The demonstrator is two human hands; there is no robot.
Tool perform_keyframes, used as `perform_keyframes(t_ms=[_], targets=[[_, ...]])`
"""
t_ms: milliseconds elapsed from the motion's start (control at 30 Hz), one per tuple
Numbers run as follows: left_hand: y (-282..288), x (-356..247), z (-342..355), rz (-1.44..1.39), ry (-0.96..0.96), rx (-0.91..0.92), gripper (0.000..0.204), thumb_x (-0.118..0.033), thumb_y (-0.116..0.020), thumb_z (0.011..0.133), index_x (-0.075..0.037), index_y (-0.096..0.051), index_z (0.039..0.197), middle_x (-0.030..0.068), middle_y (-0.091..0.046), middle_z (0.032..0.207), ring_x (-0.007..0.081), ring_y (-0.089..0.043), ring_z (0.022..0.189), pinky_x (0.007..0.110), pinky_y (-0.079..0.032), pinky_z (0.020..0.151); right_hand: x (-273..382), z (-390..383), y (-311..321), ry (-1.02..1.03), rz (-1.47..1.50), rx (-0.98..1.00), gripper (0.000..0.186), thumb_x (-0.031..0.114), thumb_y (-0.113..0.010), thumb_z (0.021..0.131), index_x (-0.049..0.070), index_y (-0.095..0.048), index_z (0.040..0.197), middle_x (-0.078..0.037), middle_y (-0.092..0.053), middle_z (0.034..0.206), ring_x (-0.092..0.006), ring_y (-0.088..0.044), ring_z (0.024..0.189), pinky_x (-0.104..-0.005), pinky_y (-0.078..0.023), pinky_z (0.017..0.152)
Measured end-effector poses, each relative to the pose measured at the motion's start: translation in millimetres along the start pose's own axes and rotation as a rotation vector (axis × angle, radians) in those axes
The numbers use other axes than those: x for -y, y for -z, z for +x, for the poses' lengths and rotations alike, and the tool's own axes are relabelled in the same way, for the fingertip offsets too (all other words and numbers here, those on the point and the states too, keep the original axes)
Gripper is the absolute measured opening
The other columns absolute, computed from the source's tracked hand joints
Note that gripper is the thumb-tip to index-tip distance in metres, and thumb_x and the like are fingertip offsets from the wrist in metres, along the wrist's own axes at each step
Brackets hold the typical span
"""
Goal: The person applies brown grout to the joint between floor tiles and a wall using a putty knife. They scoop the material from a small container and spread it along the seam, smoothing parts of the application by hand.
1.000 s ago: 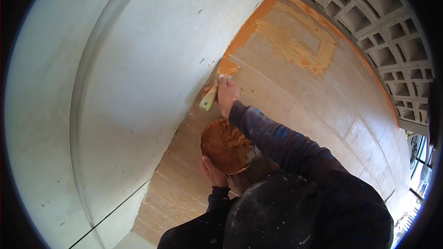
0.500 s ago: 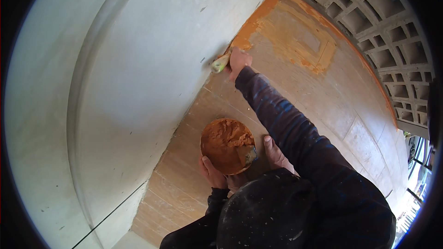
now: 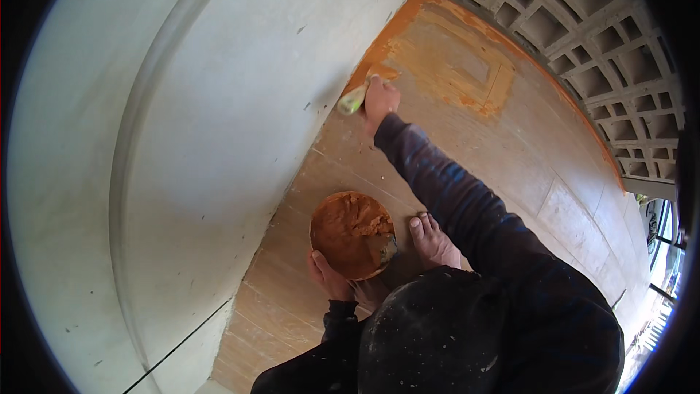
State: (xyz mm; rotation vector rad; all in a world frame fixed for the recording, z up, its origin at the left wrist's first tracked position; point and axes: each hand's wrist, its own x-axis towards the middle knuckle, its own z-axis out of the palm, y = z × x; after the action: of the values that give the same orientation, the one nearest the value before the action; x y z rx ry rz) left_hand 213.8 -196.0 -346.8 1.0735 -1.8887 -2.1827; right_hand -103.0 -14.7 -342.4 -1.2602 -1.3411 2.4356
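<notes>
My right hand (image 3: 380, 104), arm stretched far forward, is closed round a hand tool with a pale, green-marked handle (image 3: 351, 101). Its working end is mostly hidden by my fingers, beside wet orange coating (image 3: 385, 47) along the wall's foot. Close to my body, my left hand (image 3: 330, 277) grips the side of a round bucket (image 3: 313, 222), thumb up near its rim. Thick orange-brown paste (image 3: 343, 230) fills much of the bucket. A flat-bladed tool (image 3: 382, 249), smeared with paste, rests in it at the right.
A white wall (image 3: 211, 117) rises on the left. Tan tiled floor (image 3: 481, 175) stretches right, with an orange-smeared patch (image 3: 467, 66) farther off. A concrete lattice block wall (image 3: 612, 51) borders the far right. My bare foot (image 3: 435, 241) stands beside the bucket.
The view has shifted slightly. My right hand and its tool remain by the wall's foot, with the handle turned a little. My left hand keeps its hold on the bucket.
</notes>
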Motion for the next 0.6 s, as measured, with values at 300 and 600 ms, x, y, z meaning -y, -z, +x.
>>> perform_keyframes(t_ms=[300,600], targets=[[-2,-1,-1,-0.042,0.03,-0.002,0.046,-0.038,-0.04,0.109,-0.001,-0.049,0.134,0.012,-0.057,0.128,0.0202,-0.056,0.116,0.035,-0.047,0.098,19,50,-29,-0.096,0.099,-0.018,0.017,0.023,-0.049,0.096,0.007,-0.054,0.098,-0.009,-0.064,0.08,-0.0201,-0.059,0.06,-0.0314,-0.045,0.044],[11,19,-8,-0.031,0.06,-0.053,0.046,-0.037,-0.04,0.109,0.0,-0.05,0.135,0.0118,-0.057,0.13,0.0202,-0.055,0.117,0.034,-0.044,0.101,-14,3,-37,-0.194,0.07,-0.075,0.019,0.026,-0.052,0.094,0.007,-0.054,0.1,-0.009,-0.06,0.079,-0.0185,-0.057,0.062,-0.0297,-0.043,0.044]])
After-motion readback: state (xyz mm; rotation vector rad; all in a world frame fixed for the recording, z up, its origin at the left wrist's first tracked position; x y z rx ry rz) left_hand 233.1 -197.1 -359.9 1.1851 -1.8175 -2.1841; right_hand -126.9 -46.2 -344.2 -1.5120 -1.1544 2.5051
